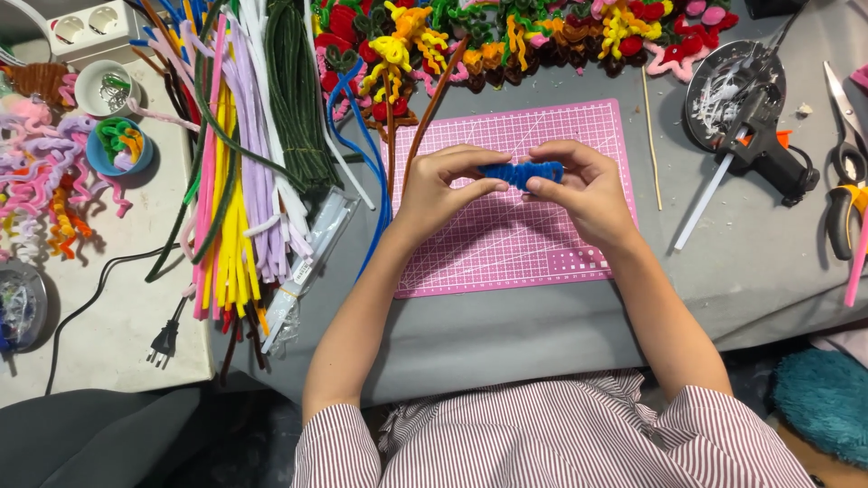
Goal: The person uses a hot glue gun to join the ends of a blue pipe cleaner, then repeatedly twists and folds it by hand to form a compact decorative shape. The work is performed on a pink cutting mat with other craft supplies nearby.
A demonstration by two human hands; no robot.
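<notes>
The fuzzy blue pipe cleaner (521,172) is already bent into a short, wavy zigzag strip, held level just above the pink gridded cutting mat (506,253) in the middle of the grey counter (750,271). Judging from its look, the folding is well along: several waves are formed and pressed close together, and little straight length shows at either end. Whether any wire is left to bend under the fingers cannot be told.

The left hand (443,185) pinches the strip's left end, its fingers (484,188) closed narrowly on it with the thumb beneath. The right hand (583,185) grips the right end the same way, fingers (547,185) curled tight around the blue fuzz. Both forearms rest across the counter edge, coming out of striped sleeves.

Beyond the mat, a row of finished pipe-cleaner flowers in red, yellow, orange and green (506,36) lies along the far edge. To the left is a thick spread of straight pipe cleaners in yellow, pink, lilac and dark green (235,181). To the right lie a black hot glue gun (764,145) resting by a round metal dish (714,90), a thin wooden stick (651,136), and scissors (845,154).
</notes>
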